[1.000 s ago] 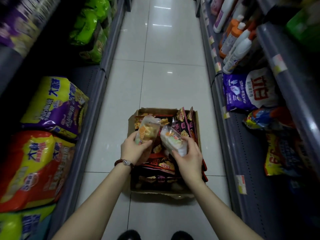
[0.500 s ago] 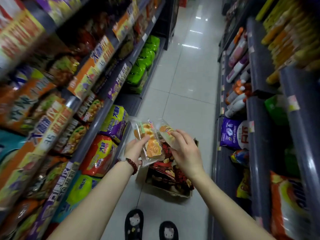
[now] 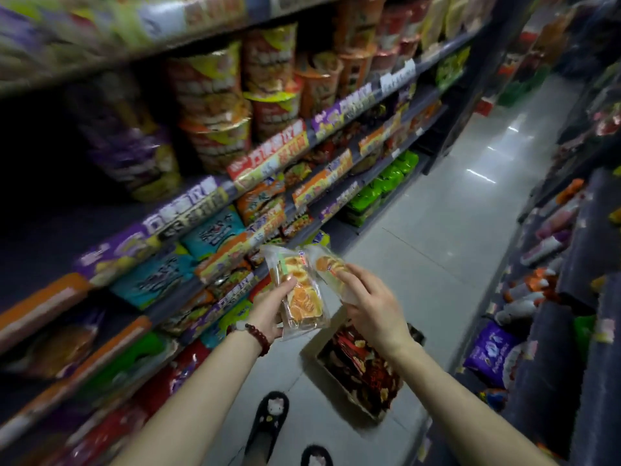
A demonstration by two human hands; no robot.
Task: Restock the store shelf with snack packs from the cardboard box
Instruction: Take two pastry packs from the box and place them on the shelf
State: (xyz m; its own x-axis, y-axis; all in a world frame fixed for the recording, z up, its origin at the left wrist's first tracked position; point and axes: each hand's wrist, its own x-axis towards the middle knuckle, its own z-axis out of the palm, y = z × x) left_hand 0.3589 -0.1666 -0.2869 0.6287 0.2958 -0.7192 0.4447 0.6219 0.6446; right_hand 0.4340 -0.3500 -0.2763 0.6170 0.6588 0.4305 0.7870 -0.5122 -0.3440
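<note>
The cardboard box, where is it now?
In the head view the cardboard box sits on the aisle floor at lower centre-right, under the right hand, beside the slippers.

Head-height view, down-left along aisle shelves (image 3: 275,156)

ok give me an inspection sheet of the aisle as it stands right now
surface: pale tiled floor, glossy.
job's things: cardboard box on floor, still holding dark snack packs; two clear snack packs in hand, left pack, right pack.
clutter: nothing seen on the floor besides the box.
grippers: left hand and right hand each grip one pack.
cables: nothing seen.
surroundings: stocked shelves on the left, blurred; darker shelving on the right.
</note>
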